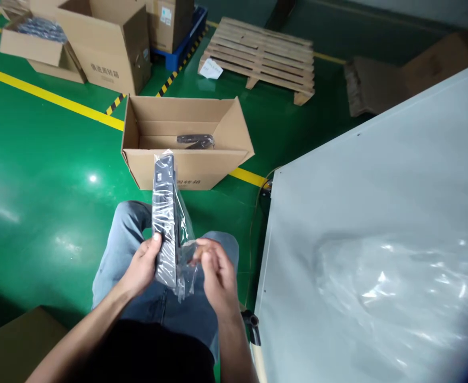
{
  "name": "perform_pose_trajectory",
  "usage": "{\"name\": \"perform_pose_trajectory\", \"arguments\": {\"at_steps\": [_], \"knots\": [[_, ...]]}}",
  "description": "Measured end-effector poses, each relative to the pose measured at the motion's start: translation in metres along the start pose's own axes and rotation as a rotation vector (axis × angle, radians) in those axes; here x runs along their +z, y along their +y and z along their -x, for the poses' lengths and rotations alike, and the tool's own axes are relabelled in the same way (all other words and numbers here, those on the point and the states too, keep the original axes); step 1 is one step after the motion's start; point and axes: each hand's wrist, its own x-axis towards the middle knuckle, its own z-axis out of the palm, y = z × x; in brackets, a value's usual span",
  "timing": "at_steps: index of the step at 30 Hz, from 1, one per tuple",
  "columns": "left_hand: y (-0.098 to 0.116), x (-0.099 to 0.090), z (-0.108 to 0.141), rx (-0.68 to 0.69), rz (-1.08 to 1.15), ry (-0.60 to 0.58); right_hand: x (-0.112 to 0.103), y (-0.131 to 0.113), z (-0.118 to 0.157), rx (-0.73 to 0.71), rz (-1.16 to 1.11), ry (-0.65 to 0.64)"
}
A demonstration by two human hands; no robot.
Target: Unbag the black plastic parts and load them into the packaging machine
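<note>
A long dark plastic part [164,207] in a clear plastic bag stands nearly upright over my lap. My left hand [142,265] grips its lower left side, thumb on the front face. On the right, my right hand [218,268] pinches the loose side of the clear bag [186,266] between thumb and fingers. Just beyond the part is an open cardboard box [186,159], with a few bagged dark parts [197,140] inside it.
A grey-white table [317,213] with clear plastic film [397,298] on it borders my right side. Farther off are a wooden pallet [261,53], larger cartons [101,48] and a blue pallet [173,59]. Another brown box [22,348] sits at lower left.
</note>
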Motion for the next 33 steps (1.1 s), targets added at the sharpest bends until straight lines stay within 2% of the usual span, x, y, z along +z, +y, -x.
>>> {"name": "perform_pose_trajectory", "arguments": {"at_steps": [2, 5, 9, 12, 18, 21, 25, 27, 29, 33], "knots": [[-0.004, -0.007, 0.003, 0.075, -0.109, -0.06, -0.003, -0.003, -0.001, -0.078, 0.014, 0.091], [-0.013, -0.014, 0.012, 0.124, -0.249, -0.198, -0.001, -0.014, -0.006, -0.149, 0.144, 0.16], [-0.022, -0.014, 0.025, 0.122, -0.355, -0.35, 0.005, -0.026, -0.015, -0.124, 0.249, 0.289], [-0.026, -0.017, 0.031, 0.082, -0.349, -0.341, 0.006, -0.025, -0.017, -0.041, 0.186, 0.36], [-0.042, -0.033, 0.034, -0.166, -0.184, -0.153, 0.001, -0.006, -0.012, 0.01, -0.178, 0.381], [-0.045, -0.034, 0.033, -0.147, -0.186, -0.223, -0.009, -0.008, -0.014, -0.023, -0.178, 0.381], [-0.04, -0.03, 0.034, -0.056, -0.287, -0.37, -0.022, -0.022, -0.021, -0.104, 0.1, 0.368], [-0.039, -0.032, 0.037, -0.044, -0.331, -0.409, -0.024, -0.026, -0.025, -0.104, 0.182, 0.419], [-0.043, -0.036, 0.042, -0.091, -0.33, -0.356, -0.025, -0.025, -0.029, -0.05, 0.127, 0.487], [-0.057, -0.05, 0.049, -0.242, -0.23, -0.096, -0.022, -0.019, -0.035, 0.124, -0.3, 0.514]]}}
